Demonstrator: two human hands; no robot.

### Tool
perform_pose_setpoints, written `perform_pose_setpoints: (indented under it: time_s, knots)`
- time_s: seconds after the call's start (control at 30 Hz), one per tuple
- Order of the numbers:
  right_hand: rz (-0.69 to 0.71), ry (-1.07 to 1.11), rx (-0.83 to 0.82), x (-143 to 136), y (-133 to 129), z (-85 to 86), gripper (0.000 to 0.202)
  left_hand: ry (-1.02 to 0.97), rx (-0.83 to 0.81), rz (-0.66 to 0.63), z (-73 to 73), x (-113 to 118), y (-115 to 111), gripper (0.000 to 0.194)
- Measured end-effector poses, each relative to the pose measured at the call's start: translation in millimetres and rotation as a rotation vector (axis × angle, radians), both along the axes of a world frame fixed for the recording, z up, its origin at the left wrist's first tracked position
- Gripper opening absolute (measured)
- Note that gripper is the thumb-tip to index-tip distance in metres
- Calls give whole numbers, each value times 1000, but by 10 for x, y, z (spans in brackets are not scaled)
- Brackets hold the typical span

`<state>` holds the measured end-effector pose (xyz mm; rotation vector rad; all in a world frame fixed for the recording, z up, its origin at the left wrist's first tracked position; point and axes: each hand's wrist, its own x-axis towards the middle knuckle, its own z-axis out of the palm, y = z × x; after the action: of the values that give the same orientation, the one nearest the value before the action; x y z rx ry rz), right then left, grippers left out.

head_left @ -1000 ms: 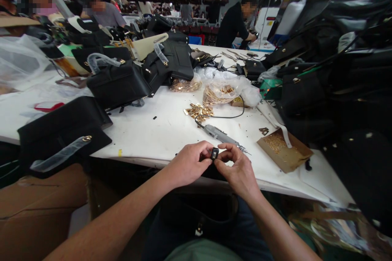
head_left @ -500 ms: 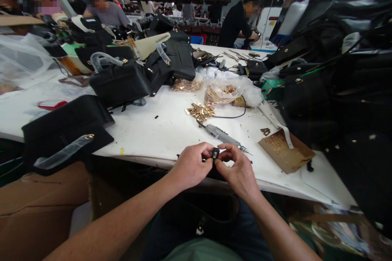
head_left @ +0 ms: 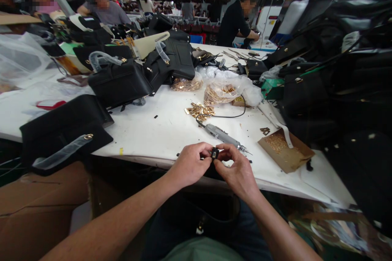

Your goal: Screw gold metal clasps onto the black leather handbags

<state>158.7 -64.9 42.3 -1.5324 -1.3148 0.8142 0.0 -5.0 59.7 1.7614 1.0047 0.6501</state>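
Note:
Between my fingertips is a small black piece with a pale metallic patch, perhaps bag hardware; its exact kind is unclear. My left hand pinches it from the left, and my right hand grips it from the right with thumb and forefinger. Both hands are just above the table's near edge. Just beyond them lies a grey electric screwdriver, its bit pointing right. A pile of gold metal pieces sits behind it. In my lap is a black bag with a small metal clasp.
A cardboard box of tiny gold parts stands on the right of the white table. Clear plastic bags of gold hardware lie behind the screwdriver. Black handbags crowd the left, and more black goods are heaped right. A co-worker stands beyond.
The small black piece seems slightly turned between my fingers, showing more of its pale patch. My hands have otherwise stayed in nearly the same place.

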Motion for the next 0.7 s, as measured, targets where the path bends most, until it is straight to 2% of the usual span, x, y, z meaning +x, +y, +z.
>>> perform_pose_setpoints:
  time_s: [0.43, 0.7]
  knots:
    - [49, -6, 2, 76, 40, 5, 31, 39, 58, -20, -21, -16, -20, 33]
    - [-15, -57, 15, 28, 60, -61, 30, 21, 65, 41, -41, 17, -64, 33]
